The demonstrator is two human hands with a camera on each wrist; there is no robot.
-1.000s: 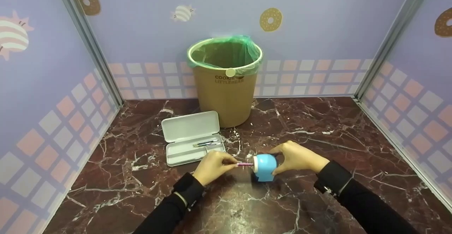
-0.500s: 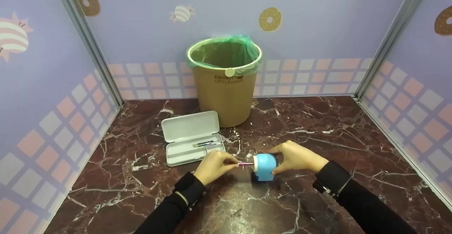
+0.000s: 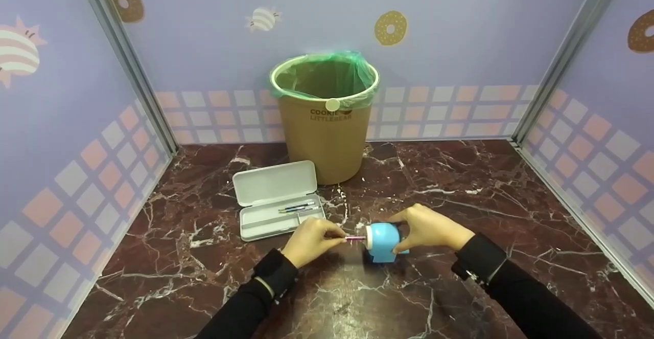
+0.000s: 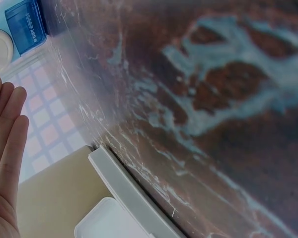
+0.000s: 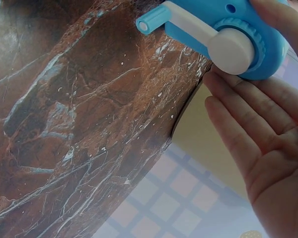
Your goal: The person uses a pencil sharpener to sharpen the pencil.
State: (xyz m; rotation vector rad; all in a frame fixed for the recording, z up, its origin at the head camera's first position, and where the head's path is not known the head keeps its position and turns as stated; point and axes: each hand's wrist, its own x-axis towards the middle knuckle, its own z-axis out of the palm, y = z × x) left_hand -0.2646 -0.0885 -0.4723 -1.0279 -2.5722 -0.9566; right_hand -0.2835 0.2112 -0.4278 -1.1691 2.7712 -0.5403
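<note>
Near the middle of the table in the head view stands a light-blue crank pencil sharpener (image 3: pixel 384 239) with a white front ring. My left hand (image 3: pixel 312 242) pinches a purple-pink pencil (image 3: pixel 356 238) whose far end sits inside that front. From the other side, my right hand (image 3: pixel 434 226) grips the sharpener body, thumb and fingers on opposite sides. The right wrist view shows the white crank arm (image 5: pixel 193 22) with its blue knob (image 5: pixel 154 20), clear of the fingers. A translucent blue shavings drawer (image 4: pixel 27 27) shows in the left wrist view. The pencil's tip is hidden.
Left of the sharpener lies an open white pencil case (image 3: pixel 276 185) with several pencils (image 3: pixel 297 207) inside. Behind it stands a tan bin (image 3: pixel 327 144) with a green liner (image 3: pixel 360 70). Patterned walls enclose the dark marbled table (image 3: pixel 204 283) at the back and sides.
Both hands keep nearly the same places on pencil and sharpener. A bit of the blue crank knob now shows below the right hand, where it was hidden before.
</note>
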